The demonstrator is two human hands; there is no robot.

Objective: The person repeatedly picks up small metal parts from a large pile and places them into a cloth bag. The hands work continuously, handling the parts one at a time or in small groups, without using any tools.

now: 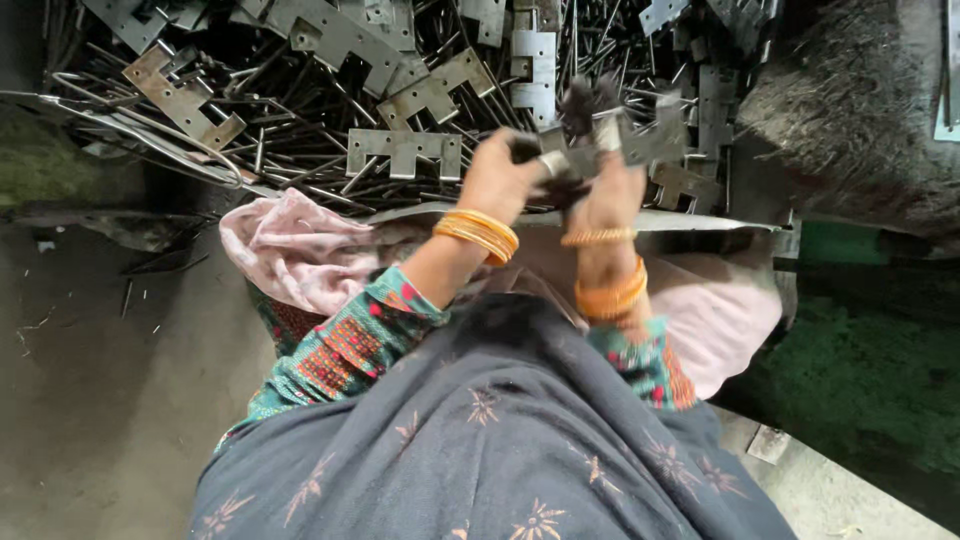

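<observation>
While a notched metal bracket (640, 135) is clenched between the left hand (500, 175) and right hand (612, 195), fitting is judged underway, steadier alignment being needed next.

both hands (560, 175) grip blurred metal bracket (640, 135) over bracket pile (400, 90).

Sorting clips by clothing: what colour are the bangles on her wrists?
Orange-gold bangles on both wrists, clearest in the head view.
</observation>
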